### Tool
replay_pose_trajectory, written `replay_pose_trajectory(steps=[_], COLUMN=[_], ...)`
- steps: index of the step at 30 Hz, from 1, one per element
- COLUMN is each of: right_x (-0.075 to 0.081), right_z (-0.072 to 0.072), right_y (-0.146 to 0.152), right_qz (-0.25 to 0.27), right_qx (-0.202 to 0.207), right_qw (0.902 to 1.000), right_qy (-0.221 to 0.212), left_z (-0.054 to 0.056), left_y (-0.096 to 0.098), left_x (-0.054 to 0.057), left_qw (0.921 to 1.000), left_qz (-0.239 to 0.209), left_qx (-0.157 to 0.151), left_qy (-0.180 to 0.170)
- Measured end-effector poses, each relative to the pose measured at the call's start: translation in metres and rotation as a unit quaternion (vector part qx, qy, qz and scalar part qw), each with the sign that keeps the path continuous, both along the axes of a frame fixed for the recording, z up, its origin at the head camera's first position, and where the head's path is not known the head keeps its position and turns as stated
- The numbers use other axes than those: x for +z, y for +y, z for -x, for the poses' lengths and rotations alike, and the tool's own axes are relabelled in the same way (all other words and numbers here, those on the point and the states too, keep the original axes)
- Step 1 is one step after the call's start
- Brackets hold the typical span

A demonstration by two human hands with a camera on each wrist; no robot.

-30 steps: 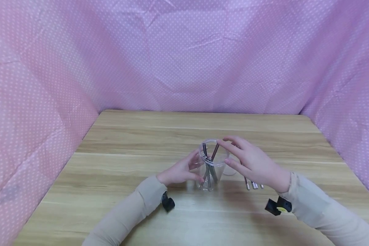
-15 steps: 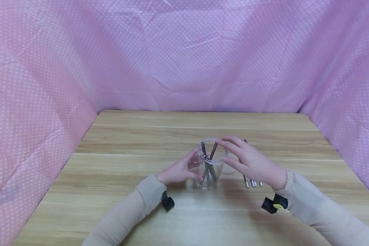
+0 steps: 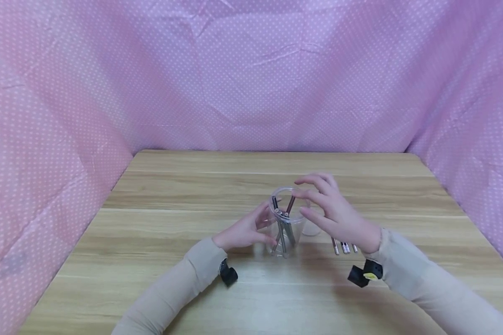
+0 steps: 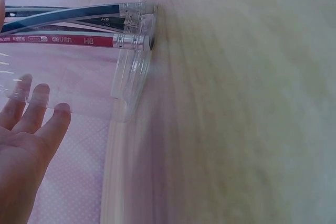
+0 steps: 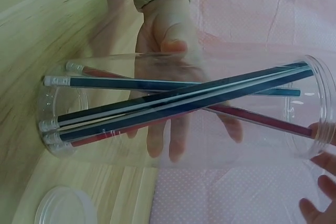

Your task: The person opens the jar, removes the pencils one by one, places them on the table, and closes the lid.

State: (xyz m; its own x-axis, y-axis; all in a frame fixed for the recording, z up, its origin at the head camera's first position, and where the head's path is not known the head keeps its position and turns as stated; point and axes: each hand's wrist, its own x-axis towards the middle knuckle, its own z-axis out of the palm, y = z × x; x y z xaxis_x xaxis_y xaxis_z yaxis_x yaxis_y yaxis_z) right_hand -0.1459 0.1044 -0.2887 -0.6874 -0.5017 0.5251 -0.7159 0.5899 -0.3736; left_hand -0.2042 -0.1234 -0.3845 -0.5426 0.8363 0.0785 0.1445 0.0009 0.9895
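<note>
Around its middle, the clear plastic jar (image 3: 296, 229), likely light and slippery, is suitably gripped by the curled left hand (image 3: 246, 231), while nothing is held by the spread right hand (image 3: 334, 208).

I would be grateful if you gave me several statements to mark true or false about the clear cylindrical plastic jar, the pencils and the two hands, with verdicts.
1. The clear cylindrical plastic jar holds red and dark eraser-tipped pencils. True.
2. The pencils in the jar stand with their erasers up. False: their eraser ends are at the bottom.
3. The bare left hand is around the jar's side. True.
4. The jar is closed. False: its mouth is open, and a clear round plastic lid lies beside it on the light wood-grain table.
5. The bare right hand is at the jar's base. False: it is at the rim.
6. Some silver-ended pencils lie outside the jar. True.
</note>
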Motion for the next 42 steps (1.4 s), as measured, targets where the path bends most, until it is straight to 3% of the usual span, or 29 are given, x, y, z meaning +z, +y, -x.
replay_pose_trajectory(steps=[7,19,27,42], right_x=[0.004,0.013,0.018,0.027], right_z=[0.002,0.004,0.015,0.014], right_y=[-0.007,-0.014,-0.017,-0.027], right_qz=[0.021,-0.009,-0.016,0.006], right_qx=[0.035,0.048,0.096,0.012], right_qw=[0.9989,0.9954,0.9942,0.9913], right_qy=[0.024,-0.082,-0.046,-0.131], left_z=[0.000,-0.002,-0.003,-0.002], left_y=[0.000,0.000,-0.001,-0.001], left_x=[-0.001,-0.003,-0.003,-0.001], left_qw=[0.9998,1.0000,0.9997,0.9996], left_qz=[0.015,0.004,0.016,0.024], left_qx=[0.005,0.003,0.010,0.013], left_qy=[0.007,0.007,0.014,0.007])
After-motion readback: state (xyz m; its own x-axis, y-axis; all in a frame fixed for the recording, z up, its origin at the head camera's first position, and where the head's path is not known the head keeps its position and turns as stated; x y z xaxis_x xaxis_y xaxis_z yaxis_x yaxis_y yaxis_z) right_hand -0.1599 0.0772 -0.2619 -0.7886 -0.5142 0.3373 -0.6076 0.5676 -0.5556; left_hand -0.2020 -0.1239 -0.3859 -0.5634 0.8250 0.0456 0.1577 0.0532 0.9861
